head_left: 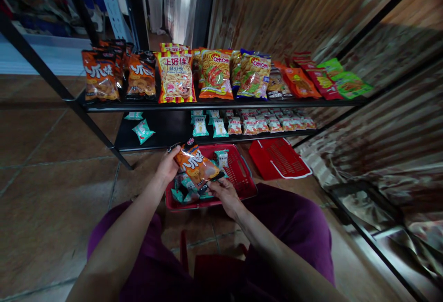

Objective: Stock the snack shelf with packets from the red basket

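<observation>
Left hand (168,166) is pinching the orange snack bag (197,163) near its top, right hand (224,193) is pinching its lower end; bag is tilting above the red basket (241,173) and teal packets (222,157). Risk: glossy film slipping if either pinch loosens.
</observation>
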